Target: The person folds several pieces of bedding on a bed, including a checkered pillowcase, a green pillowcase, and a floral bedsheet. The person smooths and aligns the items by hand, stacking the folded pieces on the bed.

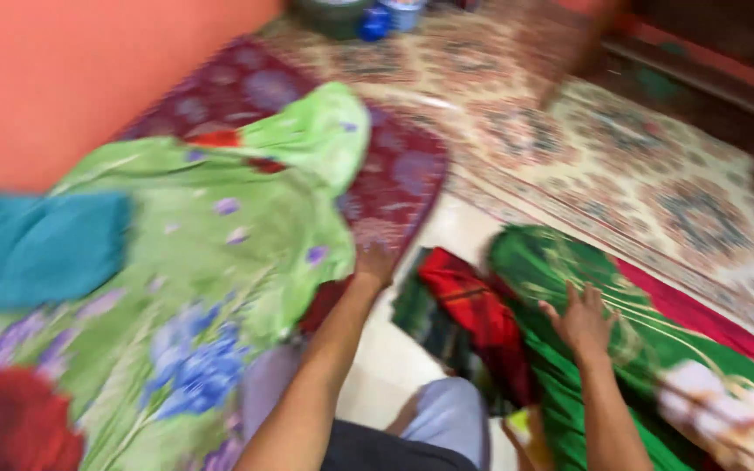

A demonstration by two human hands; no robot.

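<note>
The head view is blurred by motion. My left hand (373, 264) reaches forward to the edge of a light green sheet with blue and purple flowers (220, 262), which lies spread over the left side; whether the fingers grip it I cannot tell. My right hand (582, 321) lies flat, fingers spread, on a dark green cloth with pale lines (569, 279). Between my hands sits a red and dark plaid folded cloth (473, 314).
A teal cloth (41, 249) lies at far left by an orange wall (71, 78). A dark red oval mat (394, 174) and a patterned beige carpet (621, 166) cover the floor ahead. Blue and green containers (368, 16) stand at the top.
</note>
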